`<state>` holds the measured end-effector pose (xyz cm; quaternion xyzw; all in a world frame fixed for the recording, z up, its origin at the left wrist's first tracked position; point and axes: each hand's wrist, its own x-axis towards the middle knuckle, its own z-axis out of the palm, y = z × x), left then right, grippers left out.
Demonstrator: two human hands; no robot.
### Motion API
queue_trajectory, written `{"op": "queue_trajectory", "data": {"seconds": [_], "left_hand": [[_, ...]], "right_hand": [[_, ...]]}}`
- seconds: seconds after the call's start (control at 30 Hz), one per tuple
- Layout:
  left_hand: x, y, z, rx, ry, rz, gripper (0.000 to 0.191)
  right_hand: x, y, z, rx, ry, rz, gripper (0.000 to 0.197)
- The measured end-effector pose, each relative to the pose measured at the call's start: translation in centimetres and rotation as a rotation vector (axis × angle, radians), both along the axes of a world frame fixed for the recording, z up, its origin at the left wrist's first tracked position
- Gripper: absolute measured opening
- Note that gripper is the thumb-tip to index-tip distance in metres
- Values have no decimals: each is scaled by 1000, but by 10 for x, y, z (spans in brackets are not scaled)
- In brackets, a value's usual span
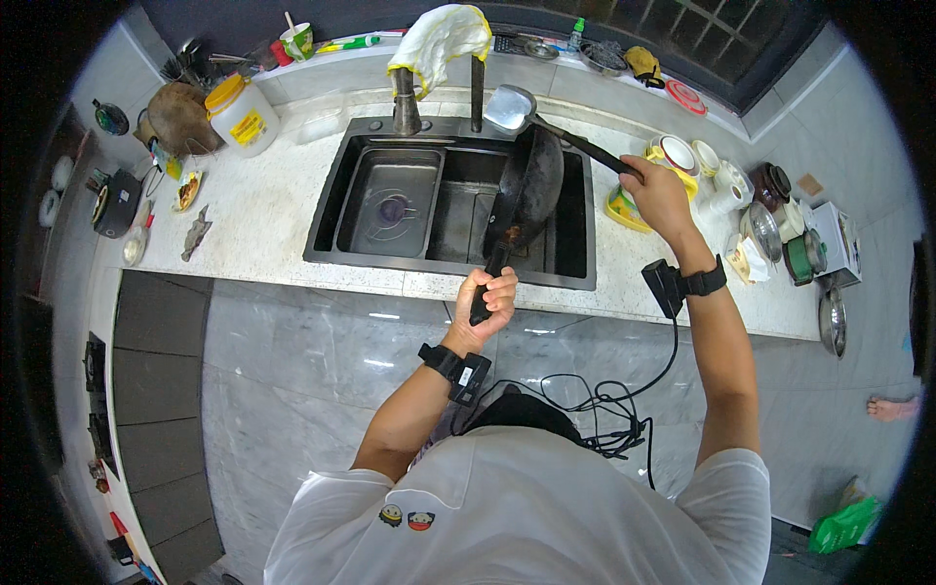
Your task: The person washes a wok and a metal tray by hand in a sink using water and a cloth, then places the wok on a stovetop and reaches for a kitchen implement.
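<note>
My left hand (485, 307) grips the black handle of a dark wok (542, 179). The wok is tipped on its side over the right part of a black double-bowl sink (446, 267). In my right hand (656, 194) is the black handle of a metal spatula (510, 110), held above the counter to the right of the sink. The spatula's broad blade is over the sink's back edge, by the wok's far rim. A faucet (406, 102) stands behind the sink, with a white cloth (446, 44) edged in yellow draped over it.
Stacked bowls (676, 153), jars and pots crowd the counter's right end. A white tub with a yellow lid (245, 117) and a round wooden board (183, 117) stand at the left. A grey rag (196, 234) lies nearby. Black cables (614, 409) hang from my right wrist.
</note>
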<state>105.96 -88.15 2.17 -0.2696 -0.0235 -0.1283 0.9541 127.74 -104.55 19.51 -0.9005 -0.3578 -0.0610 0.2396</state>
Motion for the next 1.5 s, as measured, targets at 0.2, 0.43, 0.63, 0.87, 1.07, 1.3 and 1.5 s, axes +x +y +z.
{"op": "queue_trajectory", "data": {"seconds": [0.2, 0.43, 0.63, 0.87, 1.07, 1.3, 1.5], "left_hand": [[-6, 5, 8, 275, 105, -57, 18], [-19, 21, 6, 926, 158, -88, 14], [-36, 38, -6, 1226, 301, -9, 10], [-65, 91, -20, 1450, 462, 105, 20], [-79, 135, -36, 1504, 534, 121, 24], [-91, 164, -47, 1499, 615, 164, 27], [-96, 175, -67, 1524, 592, 145, 31]], "right_hand": [[-3, -2, 3, -48, -32, 8, 29], [-5, -22, -7, -158, 47, -42, 29], [1, -19, -44, -72, 281, -82, 27], [7, 65, -104, -2, 508, 60, 27], [-16, 150, -155, 57, 550, 114, 29], [-65, 206, -156, -96, 959, 156, 44], [-21, 195, -158, -193, 1049, 148, 63]]}}
